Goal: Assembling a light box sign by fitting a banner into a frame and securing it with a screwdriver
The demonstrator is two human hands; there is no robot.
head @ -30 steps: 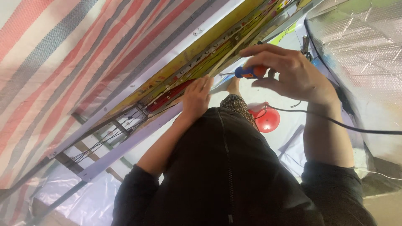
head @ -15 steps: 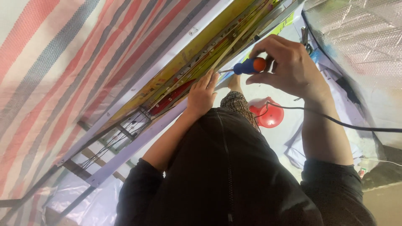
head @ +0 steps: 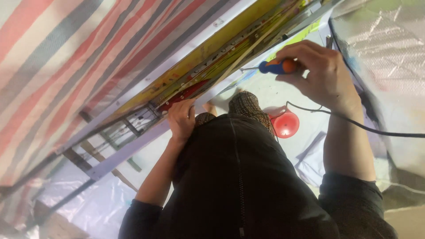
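- Nearest the camera: dark zip-front top [head: 239, 186] and both sleeves fill the lower middle of the view.
- Left hand [head: 181, 118] rests flat on the near edge of the long framed panel [head: 212, 57], fingers curled over the rail, steadying it; it grips no tool.
- Right hand [head: 321, 73] is clenched around a screwdriver with a blue and orange handle [head: 276, 66]; the shaft points left, tip touching or just beside the panel's near rail towards its far end. Can't tell whether it sits in a screw.
- The panel runs diagonally on a metal frame [head: 115, 155]; yellow and red face, thin strips and wiring along it.
- A black cable [head: 367, 128] crosses under the right wrist.
- Below, on the floor: red funnel-shaped object [head: 284, 124], checked slippers [head: 245, 104], plastic sheeting [head: 88, 203].
- Far side: striped tarpaulin [head: 66, 57] on the left, silver foil sheet [head: 385, 48] on the right.
- Progress, my read: fastening work along the rail is mid-way; finished and remaining screws aren't legible.
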